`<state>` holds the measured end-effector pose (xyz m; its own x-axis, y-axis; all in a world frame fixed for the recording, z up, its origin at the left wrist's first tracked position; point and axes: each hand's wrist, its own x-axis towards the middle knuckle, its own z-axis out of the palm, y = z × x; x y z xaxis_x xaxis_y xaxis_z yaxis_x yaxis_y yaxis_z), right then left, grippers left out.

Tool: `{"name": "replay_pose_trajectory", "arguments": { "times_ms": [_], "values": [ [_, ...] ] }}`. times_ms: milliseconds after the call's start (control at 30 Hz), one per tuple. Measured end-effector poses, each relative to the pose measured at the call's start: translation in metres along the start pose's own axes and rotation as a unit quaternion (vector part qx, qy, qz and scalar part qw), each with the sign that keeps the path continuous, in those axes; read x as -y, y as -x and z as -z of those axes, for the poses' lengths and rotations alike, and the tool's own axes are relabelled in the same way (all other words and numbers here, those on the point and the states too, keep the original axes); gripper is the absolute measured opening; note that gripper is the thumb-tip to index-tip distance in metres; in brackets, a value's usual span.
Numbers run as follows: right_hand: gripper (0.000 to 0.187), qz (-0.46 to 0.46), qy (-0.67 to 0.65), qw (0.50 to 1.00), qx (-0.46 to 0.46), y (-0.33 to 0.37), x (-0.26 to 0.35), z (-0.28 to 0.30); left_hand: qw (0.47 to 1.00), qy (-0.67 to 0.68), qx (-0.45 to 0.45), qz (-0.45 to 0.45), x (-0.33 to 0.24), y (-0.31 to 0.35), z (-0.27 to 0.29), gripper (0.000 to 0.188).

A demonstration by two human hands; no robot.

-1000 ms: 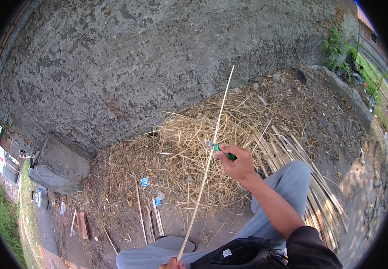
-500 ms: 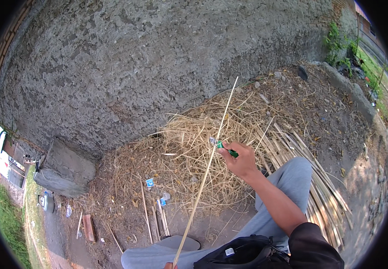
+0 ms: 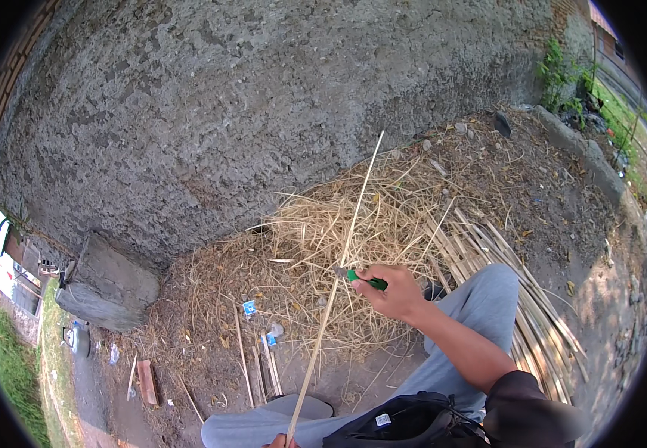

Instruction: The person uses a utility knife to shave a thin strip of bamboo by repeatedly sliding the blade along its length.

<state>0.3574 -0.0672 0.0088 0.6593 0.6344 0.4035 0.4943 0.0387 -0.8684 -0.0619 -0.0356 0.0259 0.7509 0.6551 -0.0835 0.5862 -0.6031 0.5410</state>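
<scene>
A long, thin bamboo strip slants from the bottom edge up toward the wall. At its lower end my left hand, mostly cut off by the picture's edge, grips the strip between its fingers. My right hand is closed round a small green-handled tool with a short metal head, whose exact kind is unclear. That metal head meets the strip near its middle. Beneath them lies a heap of thin, curly bamboo shavings.
Split bamboo strips lie in a bundle beside my right knee. A rough grey wall rises beyond the heap, and a concrete block stands at left. Loose sticks and blue wrappers litter the ground.
My right hand has drawn the tool down along the strip, toward me and slightly left. The strip's far end has shifted slightly left. My left hand still grips the near end.
</scene>
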Motion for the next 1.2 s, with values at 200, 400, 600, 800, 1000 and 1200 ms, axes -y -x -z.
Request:
{"name": "replay_pose_trajectory", "arguments": {
  "times_ms": [200, 400, 600, 800, 1000, 1200],
  "values": [
    [0.019, 0.042, 0.115, 0.992, -0.039, -0.008, -0.005, -0.001, 0.988, -0.127, 0.005, -0.087, 0.042, 0.02, -0.019, 0.011],
    [0.019, -0.015, 0.171, 0.985, -0.015, -0.02, -0.022, 0.001, 0.992, 0.007, 0.086, 0.091, -0.027, 0.021, 0.018, 0.014],
    [0.022, -0.005, 0.068, 0.996, -0.058, -0.022, -0.03, -0.01, 0.989, 0.056, 0.072, 0.117, -0.022, 0.018, 0.008, 0.015],
    [0.021, 0.0, 0.044, 0.997, -0.061, -0.02, -0.019, -0.001, 0.982, 0.093, 0.057, 0.157, -0.032, 0.018, 0.01, 0.016],
    [0.019, 0.111, 0.096, 0.985, -0.087, -0.014, -0.021, -0.005, 0.995, 0.027, 0.071, 0.068, 0.0, 0.034, -0.008, 0.016],
    [0.02, 0.021, 0.155, 0.986, -0.061, -0.013, -0.028, -0.01, 0.988, 0.027, 0.103, 0.111, 0.004, 0.046, -0.012, 0.015]
  ]
}}
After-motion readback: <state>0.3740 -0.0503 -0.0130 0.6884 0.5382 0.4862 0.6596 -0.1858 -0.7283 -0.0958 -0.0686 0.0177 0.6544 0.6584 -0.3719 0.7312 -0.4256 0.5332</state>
